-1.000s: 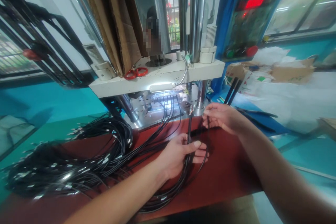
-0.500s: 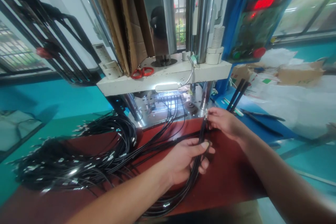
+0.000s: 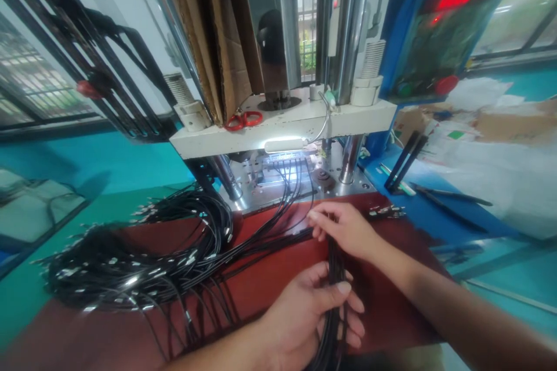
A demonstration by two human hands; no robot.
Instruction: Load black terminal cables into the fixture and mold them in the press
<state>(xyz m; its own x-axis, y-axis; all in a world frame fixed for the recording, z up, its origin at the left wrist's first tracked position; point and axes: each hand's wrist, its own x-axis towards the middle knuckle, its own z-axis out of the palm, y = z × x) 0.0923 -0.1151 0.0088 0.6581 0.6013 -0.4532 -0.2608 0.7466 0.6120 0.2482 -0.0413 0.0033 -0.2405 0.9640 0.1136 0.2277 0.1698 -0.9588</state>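
My left hand is closed around a bundle of thin black cables, thumb across the front. The lower part of that bundle runs down out of view. Just above, my right hand has its fingers curled around the upper end of the same bundle; its fingertips partly hide what they grip. Other black cables pass behind the hands along the red work surface. Their metal-tipped ends lie to the right of my right hand.
A large coil of black cables lies at left. Ahead stands a press with a white plate; several cables enter its lit mold. Red-handled scissors rest on the plate. Black tweezers lie on a blue surface at right.
My right hand has moved left and down from the bundle's tips, uncovering cable ends at right. My left hand has come lower and nearer, still holding the bundle. The view has shifted slightly.
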